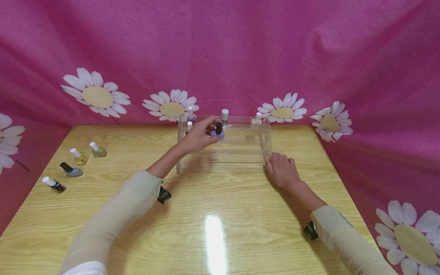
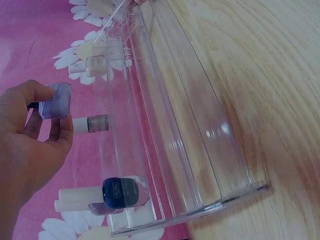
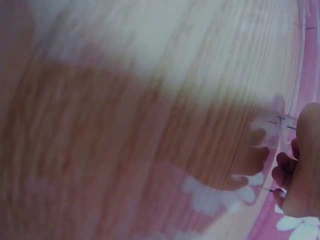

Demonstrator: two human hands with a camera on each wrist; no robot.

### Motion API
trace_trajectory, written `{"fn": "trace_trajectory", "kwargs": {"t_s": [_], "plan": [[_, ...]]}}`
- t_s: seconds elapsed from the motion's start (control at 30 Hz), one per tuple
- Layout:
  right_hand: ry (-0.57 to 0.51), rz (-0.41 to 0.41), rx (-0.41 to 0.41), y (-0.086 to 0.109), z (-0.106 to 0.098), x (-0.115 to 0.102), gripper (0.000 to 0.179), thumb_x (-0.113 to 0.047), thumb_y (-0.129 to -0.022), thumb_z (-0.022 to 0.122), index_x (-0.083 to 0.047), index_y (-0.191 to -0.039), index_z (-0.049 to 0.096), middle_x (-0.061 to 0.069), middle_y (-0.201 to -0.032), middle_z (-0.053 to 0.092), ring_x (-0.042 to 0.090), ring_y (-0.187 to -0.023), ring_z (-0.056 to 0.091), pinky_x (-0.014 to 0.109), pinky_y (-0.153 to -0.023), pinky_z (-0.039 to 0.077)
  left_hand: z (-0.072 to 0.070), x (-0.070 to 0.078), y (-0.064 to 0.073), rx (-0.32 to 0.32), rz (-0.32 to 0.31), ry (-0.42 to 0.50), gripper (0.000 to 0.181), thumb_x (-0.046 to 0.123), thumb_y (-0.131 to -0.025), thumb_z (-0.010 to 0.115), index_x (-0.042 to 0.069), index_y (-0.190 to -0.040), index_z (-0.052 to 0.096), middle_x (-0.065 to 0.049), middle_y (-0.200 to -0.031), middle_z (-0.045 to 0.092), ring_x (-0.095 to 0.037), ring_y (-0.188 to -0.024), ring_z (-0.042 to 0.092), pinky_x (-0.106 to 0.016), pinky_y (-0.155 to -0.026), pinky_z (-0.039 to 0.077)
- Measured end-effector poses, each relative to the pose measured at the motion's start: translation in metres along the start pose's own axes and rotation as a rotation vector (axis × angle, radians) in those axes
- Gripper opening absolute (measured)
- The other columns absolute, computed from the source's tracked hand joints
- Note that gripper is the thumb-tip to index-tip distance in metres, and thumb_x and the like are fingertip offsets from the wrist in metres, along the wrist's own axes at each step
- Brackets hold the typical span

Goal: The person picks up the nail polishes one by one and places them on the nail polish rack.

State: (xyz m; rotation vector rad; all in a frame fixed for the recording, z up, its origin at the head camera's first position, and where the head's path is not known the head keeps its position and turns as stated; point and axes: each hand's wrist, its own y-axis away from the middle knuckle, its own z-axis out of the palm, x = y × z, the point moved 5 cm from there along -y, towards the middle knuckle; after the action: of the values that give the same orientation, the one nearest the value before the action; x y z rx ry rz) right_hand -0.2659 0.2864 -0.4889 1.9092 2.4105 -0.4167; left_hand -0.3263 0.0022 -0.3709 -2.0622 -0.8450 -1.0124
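My left hand (image 1: pixel 199 136) pinches a lilac nail polish bottle (image 2: pixel 56 101) with a black cap, held above the clear tiered rack (image 1: pixel 240 156). In the head view my right hand (image 1: pixel 282 171) rests at the rack's right end, thumb against its side panel. On the rack stand a white-capped bottle (image 1: pixel 225 115) at the back middle, a cream bottle (image 1: pixel 256 121) at the back right, and a pale purple bottle (image 1: pixel 191 115) at the back left. Below that one is a dark blue bottle (image 2: pixel 125 193), partly hidden by my left hand in the head view.
At the table's left side lie several more polish bottles: green (image 1: pixel 99 152), yellow (image 1: pixel 80 157), grey-blue with a black cap (image 1: pixel 73 171), and black with a white cap (image 1: pixel 55 185). A pink cloth (image 1: pixel 227 57) with daisies hangs behind the wooden table (image 1: pixel 185 229).
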Motion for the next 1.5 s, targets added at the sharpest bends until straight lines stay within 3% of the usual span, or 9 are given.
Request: {"fn": "trace_trajectory", "kwargs": {"t_s": [0.33, 0.83, 1.27, 1.5], "plan": [[0.003, -0.002, 0.004, -0.001, 0.001, 0.002, 0.032, -0.029, -0.108, 0.037, -0.01, -0.082, 0.041, 0.005, -0.077, 0.04, 0.03, -0.073, 0.043, 0.045, -0.067, 0.03, 0.006, -0.013, -0.015, 0.008, -0.05, -0.017, 0.032, -0.011, -0.087, 0.065, -0.001, -0.114, 0.054, -0.018, -0.113, 0.061, -0.035, -0.111, 0.061, -0.034, -0.092, 0.052], [-0.014, -0.003, 0.004, 0.0, 0.001, 0.001, 0.035, -0.032, -0.108, 0.035, -0.01, -0.082, 0.04, 0.006, -0.077, 0.04, 0.032, -0.074, 0.044, 0.046, -0.069, 0.031, 0.014, -0.024, -0.028, -0.005, -0.064, -0.05, 0.038, -0.01, -0.088, 0.066, -0.001, -0.122, 0.053, -0.02, -0.107, 0.062, -0.032, -0.101, 0.06, -0.036, -0.09, 0.052], [-0.015, 0.0, -0.008, -0.001, 0.004, 0.004, 0.034, -0.032, -0.109, 0.034, -0.01, -0.083, 0.041, 0.005, -0.078, 0.04, 0.03, -0.075, 0.044, 0.045, -0.068, 0.03, 0.02, -0.032, -0.034, 0.021, -0.002, -0.049, 0.033, -0.014, -0.084, 0.066, -0.001, -0.111, 0.052, -0.015, -0.092, 0.06, -0.026, -0.088, 0.058, -0.03, -0.078, 0.049], [-0.019, 0.01, -0.001, -0.001, 0.004, 0.004, 0.034, -0.031, -0.108, 0.035, -0.01, -0.082, 0.04, 0.005, -0.077, 0.04, 0.031, -0.074, 0.044, 0.046, -0.069, 0.031, 0.025, -0.04, -0.035, 0.004, -0.028, -0.039, 0.032, -0.015, -0.083, 0.064, 0.0, -0.108, 0.052, -0.019, -0.104, 0.062, -0.033, -0.1, 0.062, -0.036, -0.086, 0.052]]}}
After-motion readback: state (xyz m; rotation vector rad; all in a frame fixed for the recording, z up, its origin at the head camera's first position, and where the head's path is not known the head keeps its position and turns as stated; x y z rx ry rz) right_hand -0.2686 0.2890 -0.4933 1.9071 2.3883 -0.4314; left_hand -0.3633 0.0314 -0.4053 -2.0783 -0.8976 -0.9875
